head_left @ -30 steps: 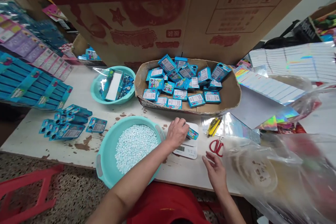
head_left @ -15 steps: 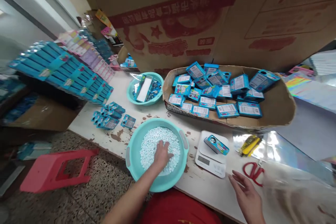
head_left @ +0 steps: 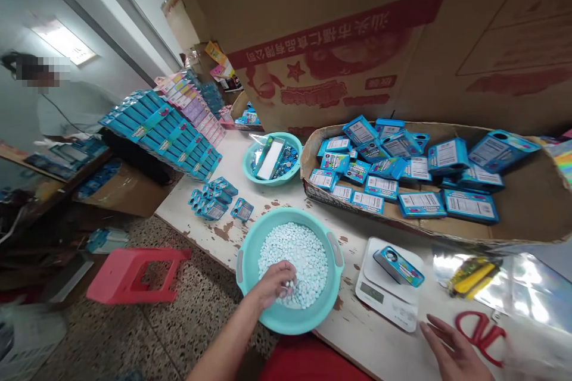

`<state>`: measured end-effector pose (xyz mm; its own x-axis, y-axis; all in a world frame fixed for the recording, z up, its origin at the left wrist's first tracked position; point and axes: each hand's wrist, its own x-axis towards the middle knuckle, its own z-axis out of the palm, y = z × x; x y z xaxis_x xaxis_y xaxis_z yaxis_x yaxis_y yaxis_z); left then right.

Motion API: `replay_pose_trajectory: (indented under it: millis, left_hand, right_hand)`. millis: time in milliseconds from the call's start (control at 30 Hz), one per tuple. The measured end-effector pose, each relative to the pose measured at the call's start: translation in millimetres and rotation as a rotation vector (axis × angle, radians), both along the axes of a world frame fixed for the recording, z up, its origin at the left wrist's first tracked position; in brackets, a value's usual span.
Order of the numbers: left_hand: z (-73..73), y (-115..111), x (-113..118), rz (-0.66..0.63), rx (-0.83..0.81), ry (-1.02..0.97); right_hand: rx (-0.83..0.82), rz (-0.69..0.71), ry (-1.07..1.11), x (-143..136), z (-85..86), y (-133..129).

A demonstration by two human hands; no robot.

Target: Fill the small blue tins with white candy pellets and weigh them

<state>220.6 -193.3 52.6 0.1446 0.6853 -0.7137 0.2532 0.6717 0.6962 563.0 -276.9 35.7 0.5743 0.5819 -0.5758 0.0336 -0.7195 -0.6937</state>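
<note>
A turquoise basin holds many small white pieces. My left hand is over them with its fingers curled round a few white pieces. To the right, a white digital scale bears one blue box with a round hole in its end. My right hand rests near the scale's lower right corner, fingers apart, holding nothing. Red-handled scissors lie just beyond it.
A cardboard tray of blue boxes stands behind the scale. A smaller turquoise bowl, small blue boxes and a tall box stack are at the left. A red stool and a person are farther left.
The view has shifted left, bringing a person into sight. My left hand has curled its fingers and lifted from among the white pieces, some now in it. My right hand stays near the scale.
</note>
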Motion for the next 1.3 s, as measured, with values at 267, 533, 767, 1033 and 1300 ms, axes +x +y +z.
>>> replay_pose_trajectory:
  millis: [267,533,767,1033,1300]
  left_hand:
    - [19.1,49.3,26.8,0.036,-0.073,-0.044]
    - [58.8,92.3,155.3,-0.81,0.487,0.291]
    - [56.1,98.4,222.2,-1.154,0.784,0.611]
    - [60.0,103.1,228.6,-1.091,0.856,0.552]
    - [65.5,95.3,148.6,-0.596,0.823,0.508]
  right_hand:
    - [0.166,-0.041,0.065,-4.6,-5.8,-1.0]
    - [0.363,-0.1,0.046,6.7,-26.8,-11.0]
    - [0.412,-0.152,0.059,17.2,-33.3,-24.2]
    - [0.393,-0.154,0.095,22.5,-36.2,-27.4]
    - [0.371,-0.122,0.061,27.5,-39.1,-26.1]
